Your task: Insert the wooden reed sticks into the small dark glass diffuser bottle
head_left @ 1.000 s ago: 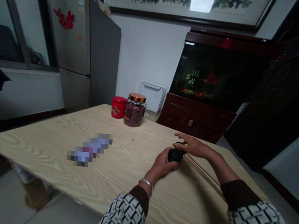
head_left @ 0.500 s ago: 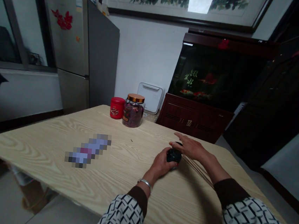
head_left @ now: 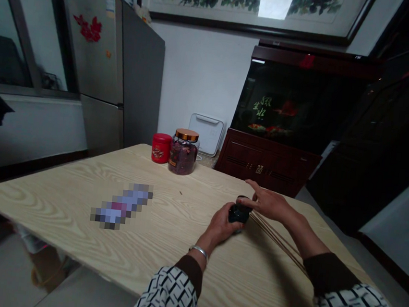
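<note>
My left hand is wrapped round a small glossy black jar on the table. Over its top, my right hand pinches a dark round lid, while one finger sticks out away from it. The lid looks slightly raised and tilted at the jar's mouth; whether they still touch I cannot tell. Several thin brown sticks lie on the wood just right of the jar, running under my right forearm.
A wooden table spreads under both arms. Toward its far edge stand a red canister and a copper-lidded glass jar of dark dried contents. A pixelated bluish item lies at left. Beyond are a fridge and a fish tank.
My right hand has shifted a little right and its forearm has swung outward, showing more of the sticks and the lid. My left hand stays on the jar.
</note>
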`<move>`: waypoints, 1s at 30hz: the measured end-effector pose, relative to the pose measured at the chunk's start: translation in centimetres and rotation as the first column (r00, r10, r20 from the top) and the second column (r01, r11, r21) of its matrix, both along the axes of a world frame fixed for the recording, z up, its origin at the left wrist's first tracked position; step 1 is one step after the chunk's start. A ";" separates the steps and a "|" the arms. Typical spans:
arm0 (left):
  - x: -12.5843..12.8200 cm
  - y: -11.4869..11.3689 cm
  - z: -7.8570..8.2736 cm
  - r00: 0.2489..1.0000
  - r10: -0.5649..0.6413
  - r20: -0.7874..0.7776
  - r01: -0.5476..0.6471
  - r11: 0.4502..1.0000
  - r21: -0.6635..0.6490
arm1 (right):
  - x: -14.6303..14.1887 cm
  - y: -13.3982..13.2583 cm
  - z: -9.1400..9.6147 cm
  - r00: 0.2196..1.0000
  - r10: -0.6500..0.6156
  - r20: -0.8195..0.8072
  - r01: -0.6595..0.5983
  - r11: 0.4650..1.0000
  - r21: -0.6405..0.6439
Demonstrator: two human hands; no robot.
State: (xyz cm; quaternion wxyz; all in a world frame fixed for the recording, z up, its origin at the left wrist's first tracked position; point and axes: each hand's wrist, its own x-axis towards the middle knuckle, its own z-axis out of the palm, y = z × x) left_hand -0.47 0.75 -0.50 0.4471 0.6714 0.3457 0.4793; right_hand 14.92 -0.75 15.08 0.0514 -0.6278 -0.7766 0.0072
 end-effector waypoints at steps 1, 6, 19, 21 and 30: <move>0.0 0.1 -0.1 1.000 0.001 0.002 -0.001 1.000 0.009 | 0.3 0.0 -0.1 0.996 0.076 -0.042 -0.077 0.996 -0.043; 0.1 0.3 -0.5 1.000 0.004 0.003 -0.004 0.999 0.033 | 0.3 0.1 -0.5 0.996 0.075 0.050 -0.075 0.997 -0.009; -0.2 0.2 -0.1 1.000 -0.010 0.008 0.010 1.000 0.028 | 0.1 -0.5 -1.1 0.997 0.008 0.072 -0.010 0.999 0.033; -0.2 0.2 -0.1 1.000 -0.015 0.006 0.014 0.999 0.039 | 0.0 -0.6 -1.3 0.998 0.026 0.063 -0.028 0.999 0.029; -0.1 0.3 0.0 1.000 -0.020 0.000 0.020 1.000 0.000 | -0.7 -0.9 -2.8 0.996 0.063 0.056 -0.068 0.994 0.088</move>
